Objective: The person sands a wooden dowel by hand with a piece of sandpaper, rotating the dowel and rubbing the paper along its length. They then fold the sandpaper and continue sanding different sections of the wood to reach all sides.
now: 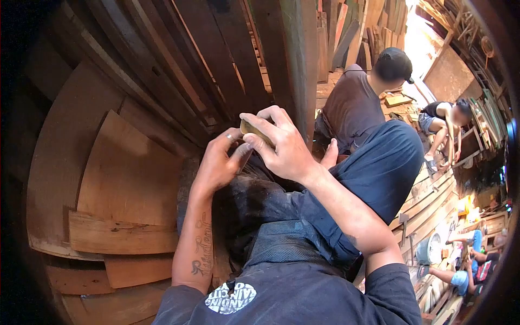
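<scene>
"One small, curved tan piece (253, 131) is sitting between the two hands, above the lap. Which is holding it?"

"The right hand (286, 143) is gripping it between thumb and fingers."

"And the left hand (221, 157)?"

"Its fingers are curling up against the piece's left end, a ring (229, 136) circling one of them. Whether they are pinching it too, I cannot tell."

"What is lying left of that arm?"

"A plywood sheet (130, 168), with a narrower wooden board (122, 234) overlapping its lower part."

"Anyone near?"

"A co-worker (355, 111) in a dark cap (394, 53) is sitting just beyond the bent right knee (390, 154)."
</scene>
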{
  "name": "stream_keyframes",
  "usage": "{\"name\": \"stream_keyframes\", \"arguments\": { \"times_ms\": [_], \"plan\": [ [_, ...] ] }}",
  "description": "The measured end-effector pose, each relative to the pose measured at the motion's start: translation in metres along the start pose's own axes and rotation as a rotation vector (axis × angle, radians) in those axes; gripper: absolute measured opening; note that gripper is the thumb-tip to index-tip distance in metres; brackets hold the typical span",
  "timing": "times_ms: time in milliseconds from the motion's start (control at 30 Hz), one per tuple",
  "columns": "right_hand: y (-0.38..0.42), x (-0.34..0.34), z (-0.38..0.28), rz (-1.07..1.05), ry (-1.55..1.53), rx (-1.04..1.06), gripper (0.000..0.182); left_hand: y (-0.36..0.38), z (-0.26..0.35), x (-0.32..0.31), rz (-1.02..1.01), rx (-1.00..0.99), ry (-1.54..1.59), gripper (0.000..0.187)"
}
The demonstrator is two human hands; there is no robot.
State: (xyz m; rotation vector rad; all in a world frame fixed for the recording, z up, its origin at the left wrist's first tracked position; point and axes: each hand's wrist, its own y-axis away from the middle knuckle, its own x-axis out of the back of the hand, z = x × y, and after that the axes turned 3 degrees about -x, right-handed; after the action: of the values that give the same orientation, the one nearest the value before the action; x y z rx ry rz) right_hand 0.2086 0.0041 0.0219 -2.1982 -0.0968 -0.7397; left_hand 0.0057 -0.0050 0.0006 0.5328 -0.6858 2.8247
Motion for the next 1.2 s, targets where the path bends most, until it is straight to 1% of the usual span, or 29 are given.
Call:
{"name": "stream_keyframes", "arguments": {
  "times_ms": [100, 133, 233, 333, 433, 567, 700, 767, 900, 1033, 1067, 1167, 1200],
  "plan": [
    [0.001, -0.001, 0.005, -0.009, -0.041, 0.002, 0.042, 0.000, -0.003, 0.002, 0.010, -0.041, -0.009, 0.030],
    [0.004, -0.002, 0.008, -0.012, -0.028, -0.037, 0.042, -0.001, -0.003, 0.003, 0.013, -0.050, 0.003, 0.030],
    [0.003, -0.003, 0.010, 0.006, 0.005, -0.011, 0.043, 0.000, -0.004, 0.004, 0.031, 0.042, 0.075, 0.032],
    [-0.001, 0.002, -0.002, -0.029, -0.029, 0.039, 0.043, -0.001, -0.005, 0.005, -0.016, -0.030, -0.087, 0.032],
    [0.003, 0.001, 0.009, -0.040, -0.024, -0.009, 0.042, 0.000, -0.004, 0.006, 0.005, -0.042, -0.106, 0.033],
    [-0.002, 0.003, 0.006, -0.060, -0.030, 0.045, 0.041, 0.000, -0.008, 0.006, 0.015, -0.034, -0.093, 0.034],
    [0.001, 0.002, 0.011, -0.074, -0.027, -0.002, 0.040, 0.003, -0.008, 0.010, 0.021, 0.015, -0.093, 0.035],
    [0.001, 0.004, 0.015, -0.086, -0.019, -0.047, 0.040, 0.001, -0.008, 0.009, 0.033, 0.004, -0.088, 0.035],
    [-0.001, 0.003, 0.008, -0.093, -0.088, -0.010, 0.038, 0.002, -0.008, 0.007, 0.039, -0.009, -0.101, 0.035],
    [-0.002, 0.006, 0.010, -0.108, -0.077, -0.069, 0.038, 0.001, -0.007, 0.007, 0.040, -0.023, -0.100, 0.035],
    [-0.003, 0.006, 0.008, -0.104, -0.089, -0.022, 0.038, 0.001, -0.007, 0.007, 0.031, -0.018, -0.109, 0.035],
    [-0.001, 0.003, 0.014, -0.090, -0.085, -0.024, 0.038, 0.004, -0.007, 0.008, 0.023, 0.003, -0.120, 0.036],
    [-0.001, 0.003, 0.016, -0.084, -0.053, -0.059, 0.037, 0.003, -0.006, 0.007, 0.028, 0.000, -0.110, 0.036]
  ]
}}
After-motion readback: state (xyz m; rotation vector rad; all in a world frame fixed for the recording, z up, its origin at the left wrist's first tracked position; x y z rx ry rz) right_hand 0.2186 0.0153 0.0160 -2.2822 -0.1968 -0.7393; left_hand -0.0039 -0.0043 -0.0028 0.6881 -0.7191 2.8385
